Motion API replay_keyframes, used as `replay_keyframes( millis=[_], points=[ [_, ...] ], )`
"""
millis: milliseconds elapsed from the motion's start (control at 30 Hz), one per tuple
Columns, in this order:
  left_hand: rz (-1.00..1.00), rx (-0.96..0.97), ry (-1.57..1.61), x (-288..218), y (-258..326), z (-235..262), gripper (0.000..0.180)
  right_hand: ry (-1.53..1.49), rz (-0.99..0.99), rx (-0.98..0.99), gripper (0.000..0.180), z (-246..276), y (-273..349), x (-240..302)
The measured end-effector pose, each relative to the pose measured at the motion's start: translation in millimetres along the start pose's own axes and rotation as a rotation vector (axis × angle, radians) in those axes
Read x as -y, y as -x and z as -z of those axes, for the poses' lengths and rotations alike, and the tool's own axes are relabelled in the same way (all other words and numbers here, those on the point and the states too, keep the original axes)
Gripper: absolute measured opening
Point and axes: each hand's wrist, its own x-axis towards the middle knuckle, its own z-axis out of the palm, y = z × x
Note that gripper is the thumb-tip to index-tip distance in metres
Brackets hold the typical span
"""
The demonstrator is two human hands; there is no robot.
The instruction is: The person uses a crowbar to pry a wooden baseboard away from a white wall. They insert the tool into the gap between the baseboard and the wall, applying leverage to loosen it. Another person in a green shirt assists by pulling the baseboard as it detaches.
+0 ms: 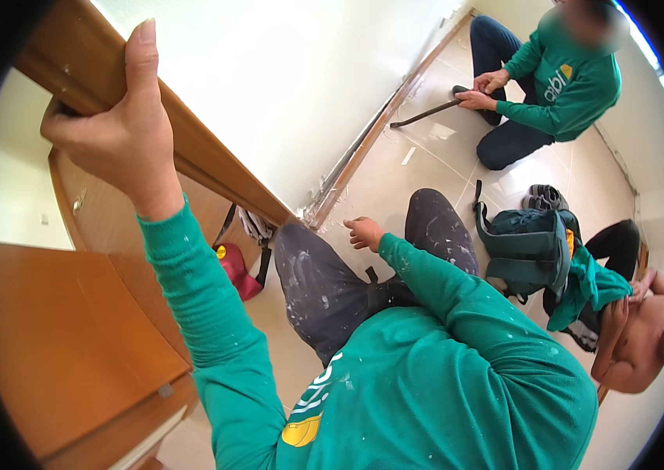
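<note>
**Two hands occupied: one gripping wooden trim, one resting on the knee**

Left hand is raised high and clamped around the edge of a brown wooden door frame, fingers wrapped behind it and thumb pointing up along its face. The grip reads as a brace, steadying the person or the trim against the white wall. The frame runs diagonally down to the tiled floor, meeting it near the person's knee.

Right hand lies loosely curled on the paint-spattered trouser knee, holding nothing; it appears to serve as support only.

A red bag sits on the floor just beside the frame's foot. A green backpack stands near the right leg. Farther off, a seated co-worker in a green top holds a dark bar against the skirting along the wall. Another person sits at the right edge.
</note>
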Motion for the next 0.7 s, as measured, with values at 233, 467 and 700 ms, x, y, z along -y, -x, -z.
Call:
replay_keyframes(
  millis=[233, 467, 700],
  points=[
    [-0.041, 0.054, 0.161, 4.5, 7.4, -4.3, 0.077, 0.016, -0.04, -0.02, 0.089, -41.2, -40.9, -6.4],
    [-0.052, 0.116, 0.197, 12.3, 16.4, -5.5, 0.046, -0.253, -0.125, 0.023, 0.091, -68.6, -95.0, -8.6],
    [-0.055, 0.09, 0.122, 16.7, 19.4, -12.8, 0.035, -0.319, -0.197, -0.15, 0.063, -85.8, -168.2, -20.9]
  ],
)
